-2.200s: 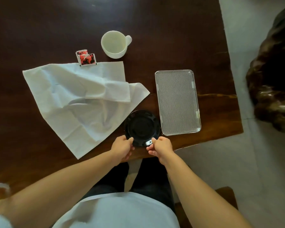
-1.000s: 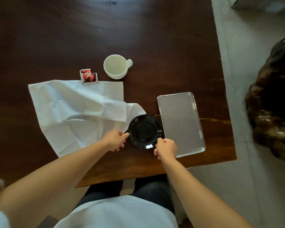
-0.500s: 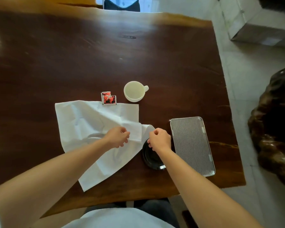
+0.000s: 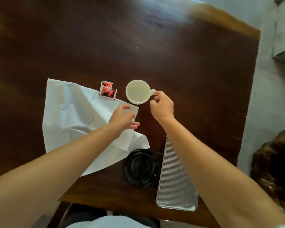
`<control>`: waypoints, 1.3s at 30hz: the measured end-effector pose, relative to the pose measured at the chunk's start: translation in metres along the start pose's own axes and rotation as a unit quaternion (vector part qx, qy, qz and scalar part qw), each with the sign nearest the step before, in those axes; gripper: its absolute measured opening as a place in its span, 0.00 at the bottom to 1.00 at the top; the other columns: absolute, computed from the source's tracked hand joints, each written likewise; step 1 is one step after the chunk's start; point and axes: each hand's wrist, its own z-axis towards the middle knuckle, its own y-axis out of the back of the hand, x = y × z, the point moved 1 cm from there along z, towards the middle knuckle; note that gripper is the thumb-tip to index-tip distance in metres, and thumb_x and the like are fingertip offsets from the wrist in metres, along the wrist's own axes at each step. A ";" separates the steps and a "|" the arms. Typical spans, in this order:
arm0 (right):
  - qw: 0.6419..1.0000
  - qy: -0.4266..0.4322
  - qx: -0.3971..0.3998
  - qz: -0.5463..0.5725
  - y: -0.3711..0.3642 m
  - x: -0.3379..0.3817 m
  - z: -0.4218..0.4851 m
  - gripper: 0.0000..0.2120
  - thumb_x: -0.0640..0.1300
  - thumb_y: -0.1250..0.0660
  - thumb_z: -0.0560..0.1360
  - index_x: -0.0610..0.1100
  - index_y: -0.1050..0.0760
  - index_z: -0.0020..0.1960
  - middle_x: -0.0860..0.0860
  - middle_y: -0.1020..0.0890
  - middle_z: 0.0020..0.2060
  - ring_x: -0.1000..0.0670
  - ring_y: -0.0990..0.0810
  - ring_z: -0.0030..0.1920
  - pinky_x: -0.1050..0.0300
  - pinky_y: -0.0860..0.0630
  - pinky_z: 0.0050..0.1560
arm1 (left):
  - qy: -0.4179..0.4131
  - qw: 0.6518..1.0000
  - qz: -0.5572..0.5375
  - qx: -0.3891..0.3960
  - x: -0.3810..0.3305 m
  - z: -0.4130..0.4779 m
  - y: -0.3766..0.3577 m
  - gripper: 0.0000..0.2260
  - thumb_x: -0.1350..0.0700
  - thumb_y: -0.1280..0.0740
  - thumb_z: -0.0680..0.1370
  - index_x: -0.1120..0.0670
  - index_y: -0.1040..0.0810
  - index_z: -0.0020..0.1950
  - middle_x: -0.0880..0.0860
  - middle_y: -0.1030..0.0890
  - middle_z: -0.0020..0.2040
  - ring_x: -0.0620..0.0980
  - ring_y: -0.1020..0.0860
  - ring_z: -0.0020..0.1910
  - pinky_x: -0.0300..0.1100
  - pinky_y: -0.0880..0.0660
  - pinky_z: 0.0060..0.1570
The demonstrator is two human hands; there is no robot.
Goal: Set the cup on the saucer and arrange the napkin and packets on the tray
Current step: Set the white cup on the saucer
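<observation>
- Neither of our hands is gripping anything: our right hand (image 4: 162,108) is reaching at the handle of the cup (image 4: 138,91), fingers curled loosely and parted, with the fingertips (image 4: 155,94) right at the handle, though we cannot tell whether they are touching it.
- Our left hand (image 4: 123,118) is hovering over the near right part of the napkin (image 4: 76,116), fingers spread and apart, clamped on nothing.
- We are seeing the cup sitting upright on the table (image 4: 196,76), its mouth facing up and its handle pointing to the right, toward our right hand.
- We are seeing the packets (image 4: 108,91), red and black, lying just left of the cup, at the far edge of the napkin and overlapping each other.
- We are looking at the napkin lying unfolded and creased on the table, with one corner reaching down toward the saucer (image 4: 141,167).
- We are seeing the saucer, black and glossy, resting near the table's front edge, well apart from the cup and carrying nothing.
- We are seeing the tray (image 4: 176,186), ribbed and silvery, lying just right of the saucer, partly covered by our right forearm, with nothing showing on its visible part.
</observation>
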 end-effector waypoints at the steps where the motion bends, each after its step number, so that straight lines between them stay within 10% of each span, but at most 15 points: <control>1: 0.999 0.020 0.008 -0.027 -0.002 0.003 0.016 0.21 0.41 0.37 0.78 0.44 0.28 0.71 0.45 0.21 0.62 0.45 0.23 0.63 0.52 0.27 0.62 | 0.006 1.000 -0.026 -0.007 -0.003 0.004 -0.004 0.19 0.62 0.38 0.82 0.49 0.32 0.71 0.58 0.23 0.65 0.54 0.14 0.43 0.47 0.16 0.45; 5: 0.984 0.069 0.106 -0.129 -0.015 0.010 0.055 0.32 0.46 0.35 0.78 0.42 0.41 0.79 0.43 0.29 0.73 0.43 0.32 0.73 0.47 0.33 0.70 | 0.021 0.994 -0.110 -0.013 -0.010 0.020 -0.018 0.27 0.63 0.37 0.82 0.46 0.41 0.78 0.55 0.31 0.69 0.54 0.15 0.51 0.44 0.17 0.44; 9: 0.986 0.046 0.088 -0.138 -0.023 -0.001 0.058 0.27 0.58 0.41 0.78 0.41 0.32 0.69 0.41 0.20 0.60 0.39 0.21 0.59 0.40 0.23 0.59 | 0.008 0.992 -0.120 -0.024 -0.015 0.039 -0.026 0.31 0.64 0.35 0.81 0.45 0.42 0.79 0.52 0.30 0.66 0.56 0.19 0.58 0.46 0.16 0.46; 18: 0.947 -0.158 0.207 0.187 -0.026 -0.043 0.050 0.23 0.54 0.37 0.80 0.52 0.37 0.73 0.47 0.25 0.59 0.43 0.16 0.50 0.51 0.15 0.36 | -0.033 0.998 -0.046 0.000 -0.012 0.061 -0.033 0.29 0.61 0.30 0.79 0.37 0.33 0.73 0.51 0.26 0.66 0.58 0.23 0.62 0.60 0.17 0.49; 39: 0.876 -0.223 0.186 0.384 -0.026 -0.071 -0.111 0.17 0.55 0.41 0.81 0.46 0.30 0.64 0.43 0.21 0.59 0.40 0.17 0.56 0.45 0.17 0.51 | -0.042 0.994 0.059 0.077 0.043 -0.068 -0.003 0.22 0.67 0.36 0.79 0.43 0.26 0.65 0.56 0.18 0.56 0.55 0.14 0.48 0.45 0.17 0.34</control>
